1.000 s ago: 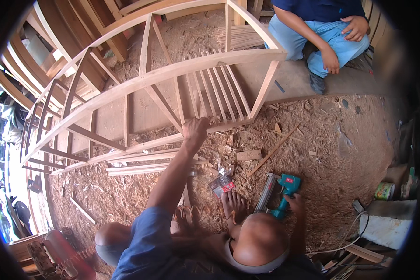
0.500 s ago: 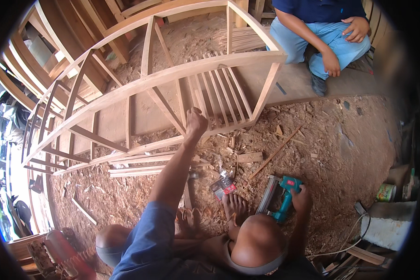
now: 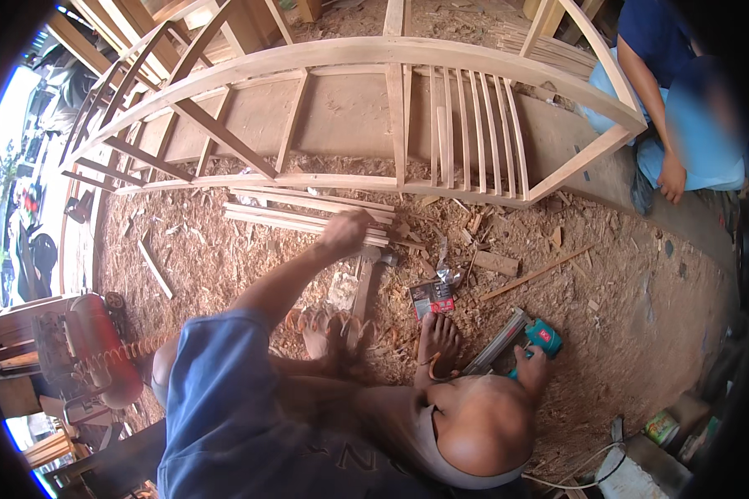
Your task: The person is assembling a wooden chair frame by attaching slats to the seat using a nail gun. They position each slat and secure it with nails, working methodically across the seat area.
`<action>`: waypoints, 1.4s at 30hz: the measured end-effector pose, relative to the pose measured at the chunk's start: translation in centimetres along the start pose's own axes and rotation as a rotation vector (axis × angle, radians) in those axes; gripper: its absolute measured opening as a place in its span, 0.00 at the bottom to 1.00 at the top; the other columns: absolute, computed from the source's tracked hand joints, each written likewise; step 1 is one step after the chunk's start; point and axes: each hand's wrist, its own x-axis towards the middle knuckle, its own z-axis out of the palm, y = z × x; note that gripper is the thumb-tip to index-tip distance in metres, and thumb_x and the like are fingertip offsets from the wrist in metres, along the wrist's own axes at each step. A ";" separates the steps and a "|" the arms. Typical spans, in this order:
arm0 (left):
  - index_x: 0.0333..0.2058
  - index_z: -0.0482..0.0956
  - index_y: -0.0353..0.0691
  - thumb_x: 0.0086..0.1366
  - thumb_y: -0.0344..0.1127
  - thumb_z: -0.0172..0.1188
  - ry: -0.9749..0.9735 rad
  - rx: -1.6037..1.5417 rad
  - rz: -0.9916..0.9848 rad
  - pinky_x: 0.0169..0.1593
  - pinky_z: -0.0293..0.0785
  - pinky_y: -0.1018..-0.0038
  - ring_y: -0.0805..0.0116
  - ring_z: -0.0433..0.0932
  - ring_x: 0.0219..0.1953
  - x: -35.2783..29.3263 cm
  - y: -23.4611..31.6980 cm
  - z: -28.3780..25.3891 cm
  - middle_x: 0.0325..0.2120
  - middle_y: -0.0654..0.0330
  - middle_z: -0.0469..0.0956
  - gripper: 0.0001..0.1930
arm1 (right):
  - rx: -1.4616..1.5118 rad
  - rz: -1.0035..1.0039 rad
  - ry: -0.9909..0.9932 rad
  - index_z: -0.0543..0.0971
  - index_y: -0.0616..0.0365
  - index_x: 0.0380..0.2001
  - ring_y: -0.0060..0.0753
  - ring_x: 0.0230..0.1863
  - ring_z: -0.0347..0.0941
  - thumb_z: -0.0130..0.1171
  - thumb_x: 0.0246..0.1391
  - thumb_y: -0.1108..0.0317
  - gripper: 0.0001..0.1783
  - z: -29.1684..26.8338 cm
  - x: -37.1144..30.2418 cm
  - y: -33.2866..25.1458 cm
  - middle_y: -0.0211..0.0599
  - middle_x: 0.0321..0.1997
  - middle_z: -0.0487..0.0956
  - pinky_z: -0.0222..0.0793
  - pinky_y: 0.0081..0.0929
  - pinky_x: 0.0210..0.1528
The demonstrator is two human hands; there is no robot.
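My left hand [image 3: 347,233] is over the right part of a bundle of thin wooden slats [image 3: 283,218] lying on the ground. Its fingers look curled together, and whatever they hold, if anything, is hidden. To the right of my feet, my right hand [image 3: 531,366] grips a teal nail gun [image 3: 544,334] with a long grey magazine, tilted beside my knee. Ahead lies a large curved wooden frame [image 3: 308,60] with crosspieces; several narrow slats [image 3: 477,133] are set side by side at its right part. A hammer [image 3: 373,264] rests on the ground just below my left hand.
Wood shavings cover the ground [image 3: 607,249]. A red and black packet [image 3: 433,298] lies by my foot, near a loose wooden strip [image 3: 537,273]. A red compressor tank [image 3: 108,349] with a coiled hose is at the left. Another person [image 3: 682,108] sits at the far right.
My left hand has left the frame's lower rail and come back toward me to the loose slats. The view has shifted, and the nail gun stays in my right hand.
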 end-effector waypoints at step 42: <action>0.44 0.81 0.42 0.58 0.36 0.69 0.612 -0.133 0.734 0.41 0.72 0.66 0.63 0.81 0.33 -1.2 11.0 -5.0 0.31 0.61 0.81 0.16 | 0.565 -0.553 0.085 0.85 0.64 0.45 0.37 0.44 0.84 0.67 0.54 0.73 0.14 -12.3 4.0 -8.0 0.48 0.44 0.86 0.77 0.29 0.47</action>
